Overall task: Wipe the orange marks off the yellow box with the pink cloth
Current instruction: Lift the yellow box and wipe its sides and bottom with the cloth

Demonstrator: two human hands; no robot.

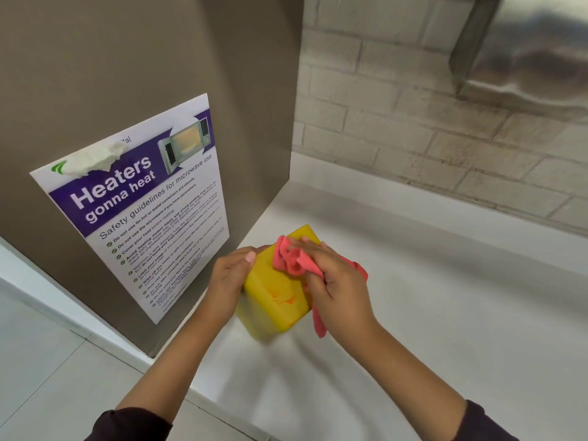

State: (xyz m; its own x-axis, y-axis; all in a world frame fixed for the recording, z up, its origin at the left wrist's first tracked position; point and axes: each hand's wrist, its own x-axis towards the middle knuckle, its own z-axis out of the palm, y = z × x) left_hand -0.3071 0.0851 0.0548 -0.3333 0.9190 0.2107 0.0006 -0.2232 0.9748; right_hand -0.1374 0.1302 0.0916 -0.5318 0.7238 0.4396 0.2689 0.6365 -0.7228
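sitting tilted over the near left part of the pale white countertop (413, 297), the yellow plastic box (273, 313) shows smeared orange marks (281, 298) on the face turned up toward me; i cannot tell whether its base touches the surface. my left hand (229, 275) grips its left side, fingers curled round the edge and thumb lying along the top. my right hand (337, 281) clutches the bunched pink cloth (294, 259), pressing it onto the far part of that face, above the marks, while a loose tail hangs beside the box's right side. just left stands a brown panel (127, 58) bearing a purple-and-white microwave safety poster (143, 202); behind the counter runs a pale brick wall (381, 106).
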